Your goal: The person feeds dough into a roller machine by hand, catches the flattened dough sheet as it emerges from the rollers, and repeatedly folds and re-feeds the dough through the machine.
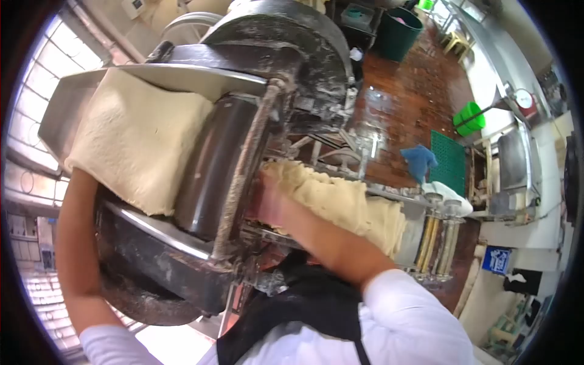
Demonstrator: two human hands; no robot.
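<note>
1. We have the dough sheet (pixel 137 137) draped over the steel tray (pixel 61 118), its right edge lying against the dark roller (pixel 213 167). The near corner droops toward the front rim, so if the sheet meets the roller askew, we judge it could crease or feed in unevenly.

2. Our left arm (pixel 79 243) reaches up to the sheet's left edge, and the left hand is covered by the dough. We cannot tell how far open it is or whether it grips. If it lifts or pulls more on one side, the sheet could stretch or tear.

3. Our right hand (pixel 267 201) is a blur just beyond the crusted bar (pixel 243 161), at the near end of the folded dough (pixel 340 198). We cannot make out its fingers, nor say whether it has hold of anything. Its closeness to the roller frame looks like the gravest hazard: should the roller be turning, which we cannot tell, fingers straying inward could be pinched.

4. The folded dough lies in ruffled layers right of the machine, toward the small rollers (pixel 438 240). If it piles up against itself, we think the layers could stick or jam.

5. The bar carries pale residue; flakes of it could drop into the dough if it is knocked.

6. Our black apron (pixel 298 310) hangs close to the machine. Leaning in further could let loose fabric snag.
</note>
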